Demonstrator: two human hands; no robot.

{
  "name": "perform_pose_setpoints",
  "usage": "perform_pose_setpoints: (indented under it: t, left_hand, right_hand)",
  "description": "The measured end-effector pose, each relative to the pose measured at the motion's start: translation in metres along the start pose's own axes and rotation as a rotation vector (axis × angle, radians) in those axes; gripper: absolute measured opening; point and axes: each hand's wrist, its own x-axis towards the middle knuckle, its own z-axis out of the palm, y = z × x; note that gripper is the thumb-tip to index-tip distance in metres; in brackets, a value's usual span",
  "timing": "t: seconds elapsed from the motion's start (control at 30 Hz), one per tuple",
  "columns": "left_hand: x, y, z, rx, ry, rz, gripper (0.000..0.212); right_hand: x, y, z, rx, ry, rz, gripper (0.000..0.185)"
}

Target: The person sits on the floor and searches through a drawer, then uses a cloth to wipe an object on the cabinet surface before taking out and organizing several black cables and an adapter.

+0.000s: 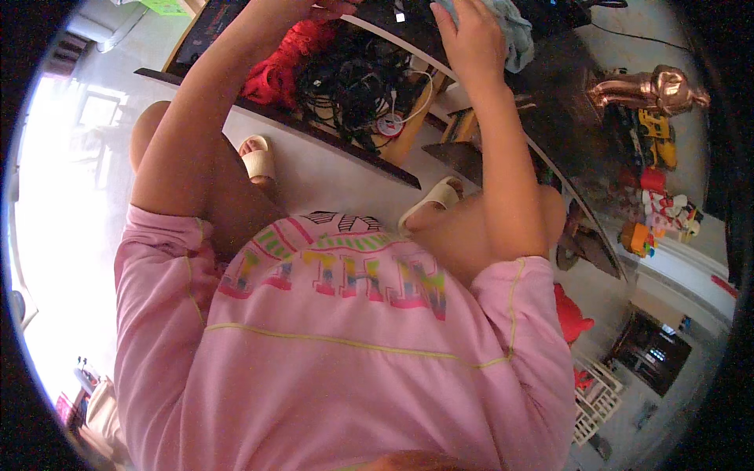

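Observation:
My left hand (333, 8) is at the top edge of the view, above the open drawer, and mostly cut off. What its fingers touch cannot be seen. My right hand (476, 36) lies over a grey-blue cloth (518, 38) on the dark glossy cabinet top (548, 112), its fingertips beyond the picture's edge. Below and between my arms, the pulled-out drawer (406, 132) holds a tangle of black cables (350, 88), red netted fabric (288, 65), a white cable (427, 97) and a small round red-and-white item (390, 125).
At the right of the cabinet top stand a shiny copper-coloured figurine (648, 91), a yellow toy vehicle (655, 132) and several small toys (668, 209). A black cord (639, 38) runs behind. The drawer's dark front edge (330, 144) projects over my slippered feet (259, 162).

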Motion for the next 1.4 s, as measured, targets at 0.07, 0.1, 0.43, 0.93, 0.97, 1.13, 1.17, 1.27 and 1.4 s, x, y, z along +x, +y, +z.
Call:
perform_pose_setpoints:
  t: [0.07,0.1,0.43,0.93,0.97,1.13,1.17,1.27,1.4]
  left_hand:
    - [0.007,-0.007,-0.001,-0.044,-0.008,0.003,0.021]
    - [0.01,-0.015,-0.006,-0.043,-0.002,0.009,0.021]
    - [0.031,-0.043,-0.021,0.534,0.141,0.25,0.023]
    - [0.029,-0.09,0.041,1.049,0.096,0.708,0.052]
    - [0.03,-0.085,0.047,1.05,0.092,0.718,0.052]
    - [0.036,-0.075,0.069,1.353,0.21,0.714,0.056]
    - [0.041,-0.078,0.073,1.364,0.27,0.778,0.054]
    - [0.056,-0.088,0.081,1.329,0.203,0.771,0.054]
    - [0.066,-0.091,0.083,1.25,0.032,0.746,0.055]
  right_hand:
    - [-0.001,0.011,0.008,-0.061,0.208,-0.2,0.023]
    - [-0.002,0.013,0.013,-0.058,0.212,-0.207,0.023]
    - [-0.001,0.015,0.004,-0.008,0.075,0.011,0.014]
    - [-0.059,0.0,0.031,-0.493,-1.001,-0.132,0.024]
    - [-0.071,0.009,0.044,-0.528,-0.997,-0.123,0.021]
    - [-0.076,0.017,0.048,-0.454,-0.998,-0.185,0.015]
    - [-0.078,0.022,0.051,-0.46,-0.987,-0.189,0.015]
    - [-0.086,0.036,0.061,-0.422,-0.996,-0.215,0.014]
    - [-0.075,0.034,0.04,-0.363,-0.903,-0.242,0.012]
